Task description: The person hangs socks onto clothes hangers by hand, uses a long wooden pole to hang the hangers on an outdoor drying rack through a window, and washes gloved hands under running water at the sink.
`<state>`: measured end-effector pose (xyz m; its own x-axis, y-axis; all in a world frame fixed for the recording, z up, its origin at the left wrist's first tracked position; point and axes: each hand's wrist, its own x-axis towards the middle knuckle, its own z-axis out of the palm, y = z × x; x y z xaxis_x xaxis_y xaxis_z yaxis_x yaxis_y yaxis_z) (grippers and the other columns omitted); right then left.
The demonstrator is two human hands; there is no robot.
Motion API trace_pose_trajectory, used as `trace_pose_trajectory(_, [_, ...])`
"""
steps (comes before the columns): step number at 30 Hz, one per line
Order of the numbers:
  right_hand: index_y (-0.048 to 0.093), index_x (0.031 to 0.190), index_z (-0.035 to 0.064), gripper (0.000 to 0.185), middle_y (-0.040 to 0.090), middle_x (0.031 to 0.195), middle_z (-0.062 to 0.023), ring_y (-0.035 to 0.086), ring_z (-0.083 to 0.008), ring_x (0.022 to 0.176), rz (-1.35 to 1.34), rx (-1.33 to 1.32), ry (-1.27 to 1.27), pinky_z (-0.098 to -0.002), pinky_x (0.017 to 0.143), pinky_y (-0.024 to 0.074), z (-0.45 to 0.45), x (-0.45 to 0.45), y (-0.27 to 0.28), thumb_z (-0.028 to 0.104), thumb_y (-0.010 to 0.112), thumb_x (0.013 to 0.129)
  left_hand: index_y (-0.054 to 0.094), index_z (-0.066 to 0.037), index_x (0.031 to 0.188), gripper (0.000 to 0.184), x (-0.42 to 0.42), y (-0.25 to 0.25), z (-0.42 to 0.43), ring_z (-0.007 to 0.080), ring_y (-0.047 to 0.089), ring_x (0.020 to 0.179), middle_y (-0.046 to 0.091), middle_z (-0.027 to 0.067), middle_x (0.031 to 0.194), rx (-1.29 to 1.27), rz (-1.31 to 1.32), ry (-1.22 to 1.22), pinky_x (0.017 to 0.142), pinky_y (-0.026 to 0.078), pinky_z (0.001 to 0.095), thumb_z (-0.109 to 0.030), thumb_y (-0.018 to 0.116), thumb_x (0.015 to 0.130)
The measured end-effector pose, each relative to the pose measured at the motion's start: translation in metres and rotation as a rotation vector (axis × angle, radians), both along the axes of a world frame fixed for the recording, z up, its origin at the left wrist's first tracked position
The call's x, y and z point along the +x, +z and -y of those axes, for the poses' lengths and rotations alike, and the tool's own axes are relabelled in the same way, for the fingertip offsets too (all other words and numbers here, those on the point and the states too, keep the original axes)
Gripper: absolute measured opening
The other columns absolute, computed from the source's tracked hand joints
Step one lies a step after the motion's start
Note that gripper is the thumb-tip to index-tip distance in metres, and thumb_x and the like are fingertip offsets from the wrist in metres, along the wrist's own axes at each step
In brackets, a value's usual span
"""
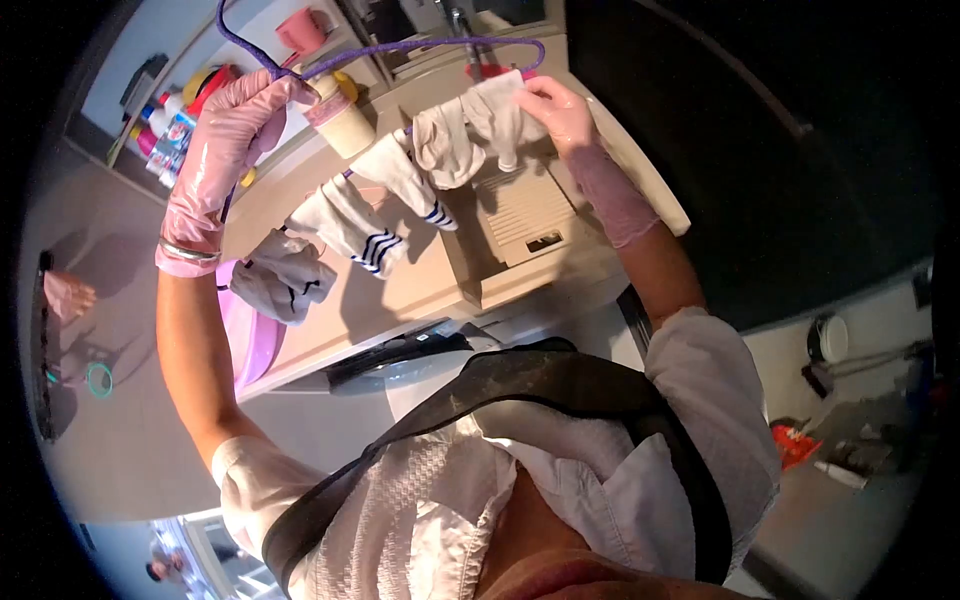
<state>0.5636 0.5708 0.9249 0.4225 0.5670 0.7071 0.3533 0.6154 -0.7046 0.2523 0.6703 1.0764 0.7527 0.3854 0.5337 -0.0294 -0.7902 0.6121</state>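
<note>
In a pink glove, my left hand (250,105) is closed around the neck of a purple clothes hanger (420,45). Several small white socks hang in a row along the hanger's slanting lower bar. One sock (285,278) with dark marks is lowest, then a striped sock (355,230), another striped sock (405,180) and a plain white sock (447,140). At the upper end, my gloved right hand (560,110) pinches the edge of a white sock (500,115). Fingers and cloth hide the exact grip there.
Below the socks is a beige sink (480,285) with a ribbed washboard (525,205). A purple basin (262,345) stands at the counter's left. Behind are a cream-coloured container (345,130), a pink mug (302,32) and shelved bottles (165,135). A front-loading washer (400,365) sits underneath.
</note>
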Motion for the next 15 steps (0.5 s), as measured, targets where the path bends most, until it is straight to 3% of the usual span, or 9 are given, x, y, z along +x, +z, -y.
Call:
trace_pose_trajectory(3, [0.058,0.092,0.0024,0.014,0.057,0.084,-0.0003,0.05,-0.0066,0.081,-0.069,0.122,-0.128,-0.021,0.074,0.0392,0.004,0.016,-0.002,0.014,0.059,0.084,0.064,-0.001,0.088,0.024,-0.001,0.003,0.003,0.0029,0.031,0.046,0.046,-0.0052,0.057,-0.075,-0.023,-0.018,0.043,0.022,0.0181,-0.024,0.055,0.089])
trace_pose_trajectory(6, [0.058,0.102,0.0027,0.023,0.057,0.099,-0.0051,0.053,-0.0132,0.089,-0.216,0.173,-0.055,-0.0253,0.083,0.0417,0.011,0.004,-0.003,0.012,0.06,0.081,0.063,-0.001,0.088,0.023,0.001,-0.001,0.0,0.0035,0.032,0.046,0.057,-0.0016,0.067,-0.11,0.01,-0.108,0.043,0.024,0.0175,-0.022,0.055,0.089])
trace_pose_trajectory(8, [0.052,0.111,0.0035,0.039,0.053,0.11,-0.0105,0.053,-0.02,0.096,0.37,0.345,-0.824,-0.0296,0.081,0.0455,0.03,-0.011,-0.001,0.013,0.064,0.076,0.063,-0.001,0.088,0.022,0.002,-0.005,-0.003,0.0036,0.033,0.046,0.06,-0.0001,0.072,-0.12,-0.001,-0.114,0.042,0.025,0.0174,-0.021,0.056,0.089])
trace_pose_trajectory(9, [0.055,0.106,0.0041,0.035,0.049,0.113,-0.0115,0.051,-0.0212,0.098,0.403,0.412,-0.893,-0.0297,0.081,0.0454,0.04,-0.023,0.0,0.012,0.064,0.073,0.063,-0.001,0.088,0.021,0.003,-0.006,-0.003,0.0038,0.033,0.046,0.062,0.0013,0.077,-0.131,-0.013,-0.122,0.042,0.026,0.0172,-0.02,0.056,0.088])
trace_pose_trajectory(10, [0.058,0.095,0.0065,0.023,0.055,0.102,-0.0078,0.054,-0.0189,0.089,0.353,0.443,-0.886,-0.0291,0.078,0.0471,0.047,-0.034,-0.002,0.011,0.062,0.073,0.063,-0.001,0.088,0.02,0.004,-0.007,-0.001,0.004,0.034,0.046,0.065,0.0027,0.082,-0.141,-0.025,-0.129,0.042,0.026,0.0171,-0.02,0.056,0.088])
trace_pose_trajectory(12, [0.059,0.084,0.0092,0.01,0.058,0.088,-0.0052,0.057,-0.0173,0.078,0.642,0.214,-1.048,-0.0283,0.072,0.049,0.052,-0.05,-0.009,0.013,0.061,0.075,0.064,-0.001,0.088,0.02,0.005,-0.007,0.019,0.0035,0.034,0.046,0.063,0.0007,0.076,-0.131,-0.028,-0.049,0.041,0.025,0.0171,-0.02,0.056,0.088])
trace_pose_trajectory(13, [0.059,0.079,0.0098,0.006,0.059,0.077,-0.0032,0.058,-0.0174,0.07,0.604,0.244,-0.785,-0.0278,0.067,0.0499,0.045,-0.051,-0.011,0.015,0.06,0.076,0.063,-0.001,0.088,0.02,0.004,-0.007,0.022,0.0034,0.034,0.047,0.056,-0.0015,0.068,-0.109,-0.025,-0.045,0.043,0.025,0.0179,-0.02,0.056,0.088])
trace_pose_trajectory(14, [0.061,0.075,0.006,0.006,0.061,0.075,-0.0055,0.057,-0.0161,0.068,0.645,0.255,-0.78,-0.0246,0.063,0.0464,0.039,-0.057,-0.008,0.012,0.061,0.076,0.063,0.0,0.088,0.021,0.006,-0.007,0.023,0.0034,0.034,0.048,0.048,-0.0037,0.059,-0.087,-0.022,-0.05,0.044,0.024,0.0186,-0.02,0.057,0.087])
trace_pose_trajectory(15, [0.061,0.078,0.0052,0.007,0.059,0.073,-0.004,0.055,-0.0134,0.067,0.495,0.154,-0.678,-0.0239,0.062,0.0456,0.031,-0.06,-0.012,0.012,0.06,0.077,0.064,-0.001,0.087,0.021,0.006,-0.008,0.022,0.0023,0.035,0.047,0.056,-0.0027,0.066,-0.079,-0.035,-0.095,0.042,0.024,0.0171,-0.02,0.055,0.087])
